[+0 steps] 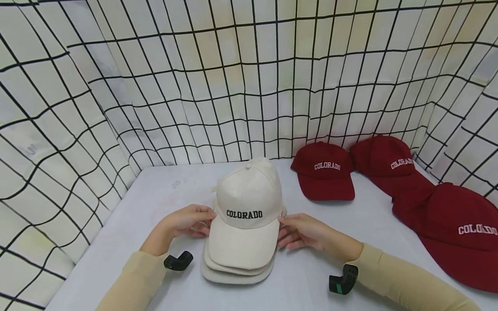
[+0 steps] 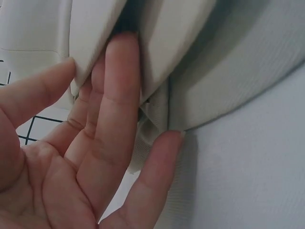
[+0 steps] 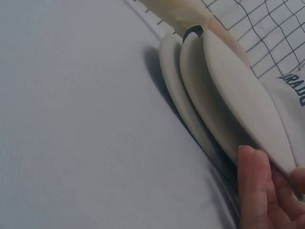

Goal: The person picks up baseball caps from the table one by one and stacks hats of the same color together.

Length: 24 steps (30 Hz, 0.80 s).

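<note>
In the head view a cream baseball cap (image 1: 249, 198) with dark COLORADO lettering tops a stack of cream caps, and the lower brims (image 1: 233, 277) show beneath its own. My left hand (image 1: 190, 221) pinches the top cap's edge where brim meets crown, with the thumb above and fingers tucked under. On the opposite side my right hand (image 1: 301, 231) pinches the same cap likewise. The left wrist view shows fingers (image 2: 119, 95) between the top brim and the one below. In the right wrist view the fingertips (image 3: 252, 162) sit under the top brim (image 3: 248, 100).
Three dark red COLORADO caps lie to the right: one near the back (image 1: 323, 172), another in the corner (image 1: 385, 160), a third (image 1: 455, 224) closer by. White walls with a black grid (image 1: 249, 86) enclose the white table (image 1: 155, 190).
</note>
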Available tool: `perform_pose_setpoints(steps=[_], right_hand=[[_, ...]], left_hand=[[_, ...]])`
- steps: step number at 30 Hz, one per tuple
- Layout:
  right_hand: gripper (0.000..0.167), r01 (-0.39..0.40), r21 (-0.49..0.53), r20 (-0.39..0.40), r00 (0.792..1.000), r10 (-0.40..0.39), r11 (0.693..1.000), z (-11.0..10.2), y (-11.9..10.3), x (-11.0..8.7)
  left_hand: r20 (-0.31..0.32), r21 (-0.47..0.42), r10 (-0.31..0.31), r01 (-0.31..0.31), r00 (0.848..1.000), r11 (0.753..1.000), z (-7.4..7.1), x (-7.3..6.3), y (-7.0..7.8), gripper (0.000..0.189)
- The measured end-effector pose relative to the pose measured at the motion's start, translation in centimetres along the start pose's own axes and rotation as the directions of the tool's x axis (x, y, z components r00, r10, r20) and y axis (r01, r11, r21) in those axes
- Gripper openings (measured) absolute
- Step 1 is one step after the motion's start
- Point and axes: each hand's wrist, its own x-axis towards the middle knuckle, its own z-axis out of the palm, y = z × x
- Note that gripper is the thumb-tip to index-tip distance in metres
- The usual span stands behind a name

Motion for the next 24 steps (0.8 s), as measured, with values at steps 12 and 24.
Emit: perform_pose_setpoints(steps=[12, 24], right_hand=[[0.026, 0.015, -0.051, 0.037, 0.999, -0.013, 0.999, -0.7, -0.2, 0.2], [0.027, 0.045, -0.091, 0.062, 0.997, -0.04, 0.995, 0.0, -0.4, 0.1]], left_hand=[[-0.058, -0.001, 0.002, -0.002, 0.998, 1.0, 0.2, 0.4, 0.8, 0.022], [-0.043, 0.08, -0.023, 0.027, 0.999, 0.996, -0.1, 0.3, 0.6, 0.024]])
